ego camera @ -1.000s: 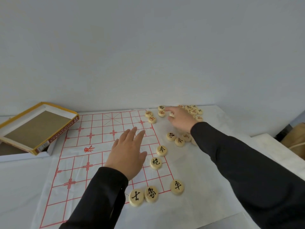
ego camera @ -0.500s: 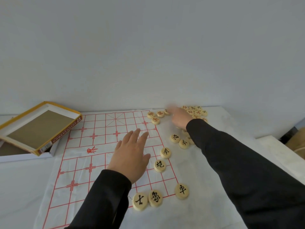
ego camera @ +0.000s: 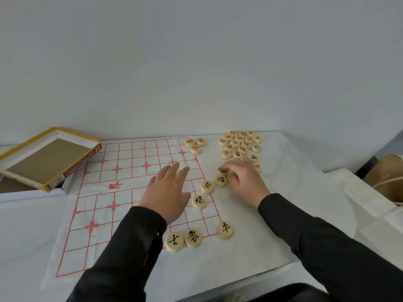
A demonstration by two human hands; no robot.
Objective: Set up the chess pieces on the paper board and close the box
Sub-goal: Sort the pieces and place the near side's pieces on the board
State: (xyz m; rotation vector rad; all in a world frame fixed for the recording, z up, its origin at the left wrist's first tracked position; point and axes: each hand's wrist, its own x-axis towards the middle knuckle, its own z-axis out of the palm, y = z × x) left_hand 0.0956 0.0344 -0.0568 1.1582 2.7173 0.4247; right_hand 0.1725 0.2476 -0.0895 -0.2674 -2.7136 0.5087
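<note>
The white paper board [ego camera: 130, 171] with a red grid lies on the table. My left hand [ego camera: 168, 192] rests flat on it, fingers straight. My right hand [ego camera: 244, 179] curls its fingertips over a black-marked piece [ego camera: 222, 170] just off the board's right edge. Below it sit two more black-marked pieces [ego camera: 221, 180] [ego camera: 207, 186] and a cannon piece [ego camera: 199, 201]. Three black pieces [ego camera: 174, 241] [ego camera: 193, 237] [ego camera: 225, 229] line the near edge. Several loose pieces [ego camera: 242, 142] are heaped at the far right. The yellow-rimmed box lid [ego camera: 50, 158] lies open at the left.
Three red-marked pieces [ego camera: 195, 144] sit at the board's far right corner. The lid leans on the white box base [ego camera: 32, 194]. A brown object with a cord [ego camera: 388, 179] stands beyond the table's right edge. A plain wall rises behind the table.
My right hand has drawn back from the far pile toward me and now curls over a black-marked piece beside the board. My left hand has stayed flat on the paper.
</note>
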